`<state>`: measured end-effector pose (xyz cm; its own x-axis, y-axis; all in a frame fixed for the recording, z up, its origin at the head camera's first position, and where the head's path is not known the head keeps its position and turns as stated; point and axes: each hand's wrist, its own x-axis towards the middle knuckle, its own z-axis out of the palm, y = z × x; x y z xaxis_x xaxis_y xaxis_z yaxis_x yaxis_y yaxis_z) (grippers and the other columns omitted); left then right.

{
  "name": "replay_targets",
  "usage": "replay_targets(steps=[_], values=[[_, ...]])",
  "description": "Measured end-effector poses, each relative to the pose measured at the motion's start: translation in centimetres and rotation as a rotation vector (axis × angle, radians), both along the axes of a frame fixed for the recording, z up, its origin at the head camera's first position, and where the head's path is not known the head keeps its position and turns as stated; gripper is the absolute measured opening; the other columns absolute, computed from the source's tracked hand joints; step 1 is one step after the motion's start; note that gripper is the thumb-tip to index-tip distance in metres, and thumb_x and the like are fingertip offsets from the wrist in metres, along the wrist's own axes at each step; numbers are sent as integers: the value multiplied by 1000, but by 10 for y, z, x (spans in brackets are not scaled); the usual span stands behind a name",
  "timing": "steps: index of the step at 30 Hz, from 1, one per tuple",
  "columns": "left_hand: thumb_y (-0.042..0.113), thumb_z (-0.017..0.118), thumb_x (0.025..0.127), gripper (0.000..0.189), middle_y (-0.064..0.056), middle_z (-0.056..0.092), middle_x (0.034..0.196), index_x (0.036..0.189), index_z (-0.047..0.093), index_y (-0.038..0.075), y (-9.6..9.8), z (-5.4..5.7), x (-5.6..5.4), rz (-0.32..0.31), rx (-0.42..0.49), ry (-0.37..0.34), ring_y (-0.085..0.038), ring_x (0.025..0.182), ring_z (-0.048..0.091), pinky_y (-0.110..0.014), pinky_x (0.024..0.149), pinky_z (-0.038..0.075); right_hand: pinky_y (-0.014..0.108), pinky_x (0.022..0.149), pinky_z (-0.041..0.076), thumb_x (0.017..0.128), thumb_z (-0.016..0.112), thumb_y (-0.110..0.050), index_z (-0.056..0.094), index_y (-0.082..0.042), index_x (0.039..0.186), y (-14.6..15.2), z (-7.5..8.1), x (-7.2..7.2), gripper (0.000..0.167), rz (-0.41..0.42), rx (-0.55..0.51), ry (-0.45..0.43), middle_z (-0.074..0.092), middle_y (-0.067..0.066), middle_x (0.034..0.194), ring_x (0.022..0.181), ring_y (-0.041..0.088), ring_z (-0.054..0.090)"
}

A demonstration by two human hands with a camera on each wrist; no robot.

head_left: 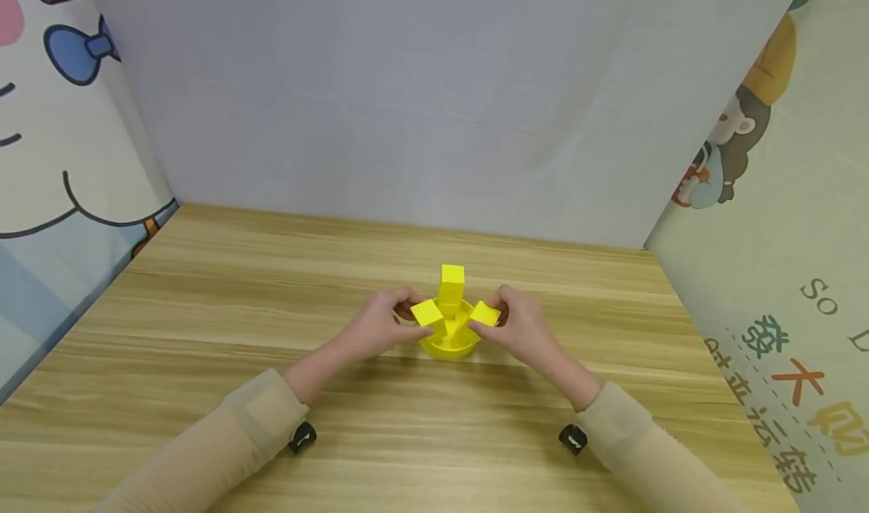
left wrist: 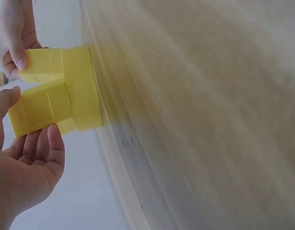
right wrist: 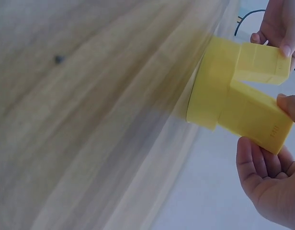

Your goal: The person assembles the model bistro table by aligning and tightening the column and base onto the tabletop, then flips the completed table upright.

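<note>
A round yellow base (head_left: 449, 351) stands on the table with three yellow rectangular blocks rising from it. My left hand (head_left: 376, 326) pinches the left block (head_left: 428, 314) near its outer end, thumb on one side and fingers on the other. On the opposite side, my right hand (head_left: 523, 326) holds the right block (head_left: 485, 314) the same way. Both blocks lean outward from the base. The back block (head_left: 451, 287) stands upright, untouched. In the left wrist view, the left block (left wrist: 39, 108) carries the number 156; the right block (right wrist: 255, 115) also shows small markings in the right wrist view.
The wood-grain table (head_left: 271, 287) runs back to a pale cloth wall (head_left: 407, 105). Printed cloths with cartoon figures hang at the left (head_left: 61, 158) and right (head_left: 781, 234). Black wrist devices (head_left: 302, 437) sit by both sleeves.
</note>
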<state>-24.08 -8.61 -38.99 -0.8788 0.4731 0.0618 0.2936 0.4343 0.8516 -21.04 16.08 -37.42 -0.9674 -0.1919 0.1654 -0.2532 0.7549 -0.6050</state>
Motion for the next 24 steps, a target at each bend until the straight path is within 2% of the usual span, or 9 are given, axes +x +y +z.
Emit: replay_targets(steps=[14,19,24], values=[[24,81,75,36,-2,66,92,103,65,7,1,2,0,13,-4,-2,-13,80,59,-25,67,52,21,55,48,74,81,-29,58,-6,88,2,1,1,35,-5,-40,-30,63,4,79,63,12,53],[24,80,75,36,-2,65,92,103,65,7,1,2,1,14,-9,8,-13,79,59,-25,67,52,23,64,54,75,81,-28,59,-6,95,4,2,2,37,18,-86,-46,66,6,89,74,16,62],[22,80,75,35,-2,66,92,102,65,6,2,3,1,7,-15,48,-13,78,60,-23,66,52,35,79,55,74,81,-26,58,-3,114,11,0,2,52,71,-157,-32,64,7,99,91,21,62]])
